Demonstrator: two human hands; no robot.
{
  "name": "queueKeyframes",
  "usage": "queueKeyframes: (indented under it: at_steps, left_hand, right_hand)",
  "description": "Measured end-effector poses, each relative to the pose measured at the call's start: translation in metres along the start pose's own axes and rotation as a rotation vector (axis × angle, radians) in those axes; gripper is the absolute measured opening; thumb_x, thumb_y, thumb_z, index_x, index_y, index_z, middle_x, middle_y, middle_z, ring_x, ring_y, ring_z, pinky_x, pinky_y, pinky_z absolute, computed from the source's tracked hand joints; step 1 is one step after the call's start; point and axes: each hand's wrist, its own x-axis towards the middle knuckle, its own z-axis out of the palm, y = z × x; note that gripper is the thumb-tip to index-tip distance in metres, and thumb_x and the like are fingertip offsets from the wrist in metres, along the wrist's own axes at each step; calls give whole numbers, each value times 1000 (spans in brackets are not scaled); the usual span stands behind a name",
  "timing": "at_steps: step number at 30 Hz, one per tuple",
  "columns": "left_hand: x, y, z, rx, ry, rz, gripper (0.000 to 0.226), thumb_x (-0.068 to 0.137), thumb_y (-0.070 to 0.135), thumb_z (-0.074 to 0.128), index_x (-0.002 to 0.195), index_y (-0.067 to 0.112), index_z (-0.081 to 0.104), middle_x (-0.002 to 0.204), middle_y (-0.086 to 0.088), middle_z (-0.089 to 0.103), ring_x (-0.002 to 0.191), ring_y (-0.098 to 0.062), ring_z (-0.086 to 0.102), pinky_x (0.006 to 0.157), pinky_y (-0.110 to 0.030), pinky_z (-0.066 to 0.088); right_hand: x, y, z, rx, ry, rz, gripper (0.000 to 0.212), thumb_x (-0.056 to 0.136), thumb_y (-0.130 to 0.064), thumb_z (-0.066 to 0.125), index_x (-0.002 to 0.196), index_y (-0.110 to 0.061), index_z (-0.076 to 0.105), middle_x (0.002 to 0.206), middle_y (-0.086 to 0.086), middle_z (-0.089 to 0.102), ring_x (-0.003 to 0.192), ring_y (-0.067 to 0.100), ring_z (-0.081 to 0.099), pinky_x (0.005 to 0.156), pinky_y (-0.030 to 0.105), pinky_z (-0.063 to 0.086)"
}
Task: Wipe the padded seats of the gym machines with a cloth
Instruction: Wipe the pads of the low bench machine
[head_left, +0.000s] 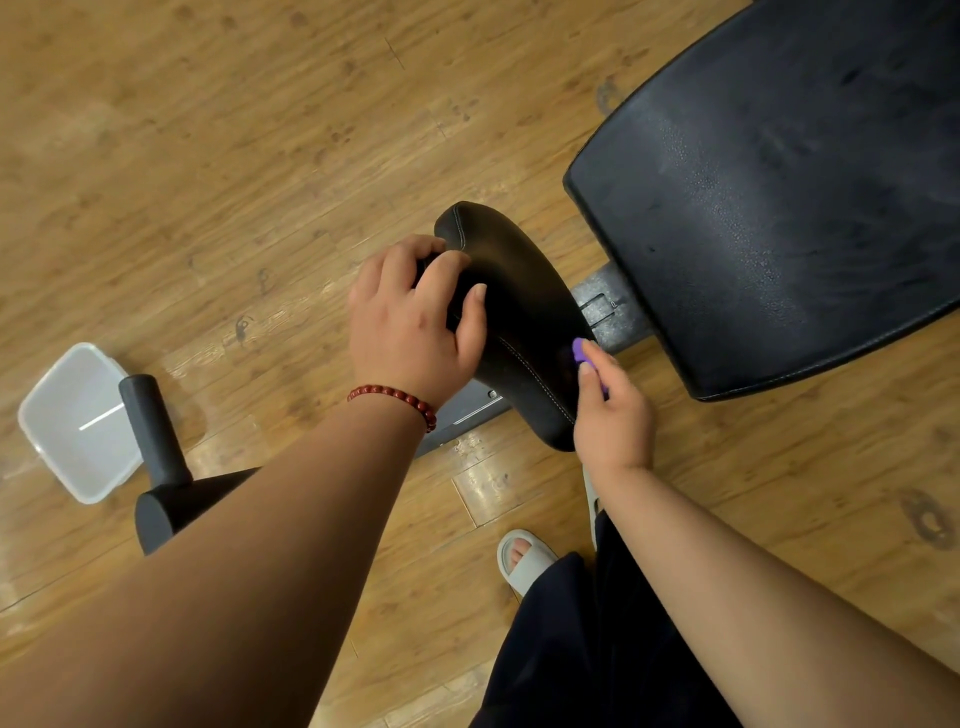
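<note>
A wooden plank floor (208, 156) fills the view, worn and marked with dark scuffs. At the upper right lies the machine's large black back pad (779, 197), its upholstered surface dusty and speckled, with pale stitching along its lower edge. The person's dark trousers (597, 649) take up the bottom of the view.

Just left of the back pad, and apart from it, is the smaller black padded seat (519, 322), long and tapered, also with pale stitching. A grey metal frame (608, 306) shows in the gap between the two pads and again below the seat's lower left side.

On the floor at the far left stands a clear square plastic container (67, 415). Just beside it, overlapping its right edge in the view, is a black foam-covered roller (153, 431) on a dark base. Near the bottom centre a foot in a pale grey slipper (524, 564) stands on the planks.

The left hand (410, 332) lies over the seat's upper left edge, its grip closed round the pad with fingers curled over the rim and the thumb on top. A red bead bracelet (400, 397) circles that wrist.

The right hand (613, 415) is at the seat's right side, its grip narrow, pinching a small purple cloth (579, 351) against the seat's edge close to the frame. Most of the cloth is hidden in the fingers.
</note>
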Motion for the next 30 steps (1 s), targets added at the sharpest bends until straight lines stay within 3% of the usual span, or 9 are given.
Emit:
queueKeyframes:
  at_steps: [4,6,9,11,14,17,20,24,30]
  left_hand:
    - [-1,0,0,2,-6,-5,32,92,34,49,101,10,69,108,-10,63,99,-31,58,84,-41,45]
    - [0,-1,-1,2,-6,-3,32,92,35,49,101,10,69,107,-10,63,99,-31,58,84,-41,45]
    - [-1,0,-1,-1,0,-5,31,92,34,50,100,11,69,107,-10,63,98,-30,58,82,-40,45]
    - [-1,0,-1,-2,9,-4,30,91,34,51,100,11,69,107,-9,63,97,-29,57,82,-39,44]
    - [-1,-1,-1,3,10,-1,30,91,34,51,101,11,69,108,-9,63,99,-29,57,83,-38,42]
    - [0,-3,0,-5,6,1,31,91,34,52,101,11,69,108,-9,63,99,-30,58,83,-40,44]
    - [0,-3,1,-24,-12,1,32,91,35,51,101,11,69,108,-9,63,99,-30,58,83,-41,45]
    - [1,-4,0,-27,-21,-8,33,91,37,50,101,12,69,108,-9,63,100,-30,58,83,-40,45]
    - [1,-3,-1,-30,-11,-6,34,90,37,50,102,11,69,109,-9,63,100,-29,57,85,-37,40]
  right_hand:
    - [-9,-1,0,-50,-60,-225,34,100,-14,49,133,-18,57,129,-16,51,121,-5,45,92,-3,32]
    - [2,2,-3,-90,-49,-105,34,101,-19,48,133,-21,57,123,-18,53,117,-4,47,89,2,34]
    - [27,7,-9,33,21,311,33,102,-20,46,131,-20,60,127,-7,61,119,11,54,87,18,40]
    - [31,0,-9,41,34,387,32,102,-19,46,130,-20,61,128,-4,62,119,15,56,87,20,41]
    - [11,-24,1,-73,-32,118,32,101,-21,47,131,-23,60,120,-17,58,112,1,52,79,3,40]
    - [-6,-34,10,-45,-78,-101,33,100,-21,49,132,-26,58,124,-20,55,116,-6,48,89,2,38]
    - [19,-41,12,-65,-130,-44,33,101,-24,47,131,-27,60,119,-21,57,110,-6,50,85,1,37]
    - [50,-59,20,-61,-178,92,31,101,-23,47,129,-27,62,122,-13,62,115,8,56,98,26,47]
    - [21,-73,18,107,-269,-131,34,101,-20,48,132,-27,58,117,-30,52,106,-23,47,88,-1,38]
